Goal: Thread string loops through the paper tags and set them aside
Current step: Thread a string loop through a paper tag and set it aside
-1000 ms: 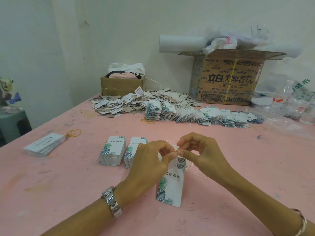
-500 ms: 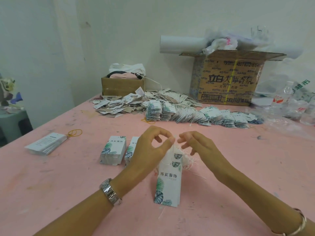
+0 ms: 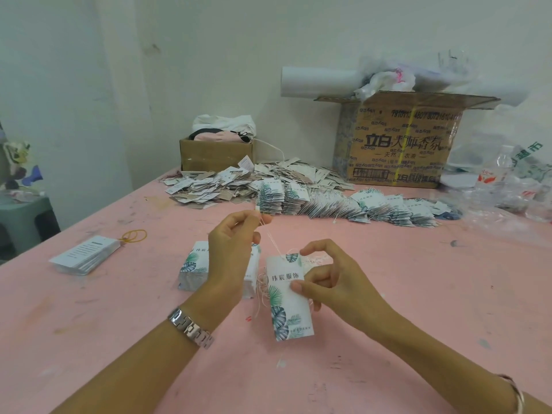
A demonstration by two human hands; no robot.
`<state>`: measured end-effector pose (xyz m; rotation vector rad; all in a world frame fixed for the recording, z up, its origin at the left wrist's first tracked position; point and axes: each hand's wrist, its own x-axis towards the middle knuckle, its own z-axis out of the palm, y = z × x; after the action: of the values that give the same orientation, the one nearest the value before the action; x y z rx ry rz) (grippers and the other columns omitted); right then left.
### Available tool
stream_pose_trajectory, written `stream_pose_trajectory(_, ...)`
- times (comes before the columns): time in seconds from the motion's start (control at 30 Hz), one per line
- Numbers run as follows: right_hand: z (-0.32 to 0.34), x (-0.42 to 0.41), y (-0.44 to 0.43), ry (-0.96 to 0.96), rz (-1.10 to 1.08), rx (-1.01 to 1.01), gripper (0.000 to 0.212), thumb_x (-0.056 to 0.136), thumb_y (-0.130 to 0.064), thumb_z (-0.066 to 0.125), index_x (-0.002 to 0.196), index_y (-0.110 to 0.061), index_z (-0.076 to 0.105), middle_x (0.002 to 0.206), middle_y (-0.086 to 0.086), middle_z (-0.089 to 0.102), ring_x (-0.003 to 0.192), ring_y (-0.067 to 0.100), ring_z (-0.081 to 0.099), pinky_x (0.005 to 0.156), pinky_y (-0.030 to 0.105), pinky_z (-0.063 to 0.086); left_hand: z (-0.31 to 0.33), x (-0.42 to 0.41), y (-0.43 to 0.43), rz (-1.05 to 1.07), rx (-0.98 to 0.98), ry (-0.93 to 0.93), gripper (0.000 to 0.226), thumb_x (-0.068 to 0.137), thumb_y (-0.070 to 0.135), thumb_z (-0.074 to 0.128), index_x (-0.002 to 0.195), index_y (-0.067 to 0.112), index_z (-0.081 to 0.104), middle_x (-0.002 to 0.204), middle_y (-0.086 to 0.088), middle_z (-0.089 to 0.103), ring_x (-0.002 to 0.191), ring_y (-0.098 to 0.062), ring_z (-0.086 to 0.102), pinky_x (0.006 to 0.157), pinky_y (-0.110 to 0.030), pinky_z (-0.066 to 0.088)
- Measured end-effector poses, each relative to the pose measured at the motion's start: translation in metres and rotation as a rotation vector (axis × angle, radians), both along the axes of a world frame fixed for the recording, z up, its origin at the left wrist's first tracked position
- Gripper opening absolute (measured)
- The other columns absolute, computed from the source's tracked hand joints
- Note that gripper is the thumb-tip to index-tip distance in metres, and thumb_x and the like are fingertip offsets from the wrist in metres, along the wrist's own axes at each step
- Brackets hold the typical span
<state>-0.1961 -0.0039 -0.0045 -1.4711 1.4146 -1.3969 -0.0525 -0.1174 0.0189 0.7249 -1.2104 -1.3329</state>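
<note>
Across the pink bench (image 3: 388, 309), whose flat top is scuffed and flecked with marks, a big printed cardboard box (image 3: 400, 150) stands against the back wall with its flaps open and crumpled plastic bags on top. Beside it, to the left, a loose heap of tags (image 3: 227, 186) spreads out, and a long fanned row of tags (image 3: 343, 204) with leaf prints leans in front of the box. A smaller brown carton (image 3: 215, 155) holding folded cloth sits behind the heap. Near the left edge lies a squared stack of white cards (image 3: 85, 255). Two neat blocks of unthreaded tags (image 3: 194, 264) rest just behind the left hand (image 3: 233, 252), which wears a metal link watch (image 3: 191, 327) and is raised, its thumb and forefinger pinching the end of a thin white string (image 3: 270, 237). The right hand (image 3: 328, 282) grips the tag (image 3: 289, 303), a stiff, glossy paper rectangle with rounded corners, thumb on its printed face and fingers curled behind, held upright just above the bench between the two wrists. From the left hand's pinch the string runs taut down to the tag's top edge. A tangle of fine strings (image 3: 316, 259) lies behind the tag. Two yellow rubber bands (image 3: 134, 236) lie touching the white cards.
</note>
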Motion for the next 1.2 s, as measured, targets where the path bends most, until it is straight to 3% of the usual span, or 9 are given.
stream_pose_trajectory(0.23,0.002,-0.012,-0.002,0.065,0.034,-0.077,0.005,0.084,-0.003,0.073,0.088,-0.004,0.070,0.080,0.015,0.073,0.062,0.019,0.065,0.052,0.021,0.048,0.000,0.001,-0.002,0.014,0.068,0.079,0.012,0.095,0.018,0.061,0.088,0.016,0.069,0.086,0.005,0.076,0.058,-0.002,0.060,0.061,-0.021,0.041)
stream_pose_trajectory(0.4,0.020,-0.035,-0.001,0.036,0.001,-0.091,0.015,0.075,-0.011,0.076,0.089,-0.006,0.077,0.083,0.009,0.076,0.068,0.011,0.066,0.059,0.019,0.050,-0.002,-0.004,0.000,0.032,0.045,0.149,0.007,0.094,0.015,0.063,0.088,0.017,0.066,0.080,0.005,0.075,0.066,-0.005,0.067,0.063,-0.020,0.045)
stream_pose_trajectory(0.5,0.034,-0.060,-0.004,0.066,-0.085,-0.095,0.018,0.076,-0.008,0.075,0.093,-0.001,0.075,0.083,0.008,0.076,0.069,0.012,0.066,0.061,0.020,0.051,-0.002,-0.015,0.003,0.034,-0.064,0.008,0.004,0.092,0.021,0.066,0.088,0.020,0.067,0.078,0.008,0.074,0.073,-0.006,0.070,0.062,-0.017,0.048)
stream_pose_trajectory(0.63,0.048,-0.095,-0.013,0.103,-0.176,-0.033,0.015,0.080,-0.002,0.074,0.095,-0.002,0.075,0.082,0.005,0.076,0.069,0.011,0.066,0.064,0.020,0.054,0.005,-0.033,-0.003,-0.054,-0.147,-0.328,0.016,0.091,0.034,0.068,0.098,0.020,0.072,0.080,0.005,0.070,0.077,-0.010,0.064,0.074,-0.026,0.047)
stream_pose_trajectory(0.77,0.043,-0.125,-0.027,0.101,-0.250,0.028,0.015,0.080,-0.002,0.075,0.095,-0.002,0.075,0.082,0.010,0.074,0.072,0.014,0.066,0.068,0.021,0.056,0.000,-0.038,-0.006,-0.127,-0.254,-0.527,0.035,0.088,0.041,0.069,0.115,0.017,0.070,0.109,0.007,0.069,0.089,-0.005,0.062,0.082,-0.023,0.047)
stream_pose_trajectory(0.87,0.031,-0.145,-0.036,0.065,-0.327,0.072,0.017,0.080,0.000,0.074,0.097,0.003,0.074,0.080,0.009,0.074,0.071,0.016,0.067,0.068,0.022,0.057,-0.008,-0.034,-0.004,-0.081,-0.337,-0.586,0.044,0.088,0.043,0.069,0.123,0.018,0.064,0.115,0.010,0.064,0.078,0.000,0.057,0.069,-0.014,0.044)
stream_pose_trajectory(1.0,0.008,-0.167,-0.036,0.078,-0.436,0.150,0.013,0.082,0.005,0.072,0.096,0.007,0.072,0.075,0.007,0.073,0.066,0.014,0.067,0.060,0.020,0.056,-0.013,-0.019,0.003,-0.016,-0.487,-0.592,0.030,0.087,0.041,0.070,0.113,0.030,0.063,0.111,0.018,0.062,0.079,-0.004,0.055,0.067,-0.010,0.039)
stream_pose_trajectory(1.1,-0.007,-0.179,-0.029,0.176,-0.528,0.229,0.014,0.082,0.004,0.074,0.096,0.006,0.073,0.082,0.012,0.072,0.067,0.015,0.064,0.060,0.022,0.054,-0.017,-0.005,0.007,0.019,-0.595,-0.614,0.026,0.087,0.039,0.070,0.110,0.032,0.063,0.107,0.021,0.061,0.081,-0.004,0.053,0.067,-0.008,0.038)
stream_pose_trajectory(1.2,-0.012,-0.185,-0.023,0.394,-0.574,0.263,0.009,0.082,-0.003,0.076,0.091,-0.003,0.076,0.081,0.008,0.073,0.060,0.007,0.058,0.053,0.014,0.046,-0.023,0.007,0.009,0.041,-0.658,-0.612,0.024,0.086,0.034,0.072,0.109,0.032,0.063,0.103,0.020,0.061,0.083,-0.007,0.052,0.071,-0.009,0.038)
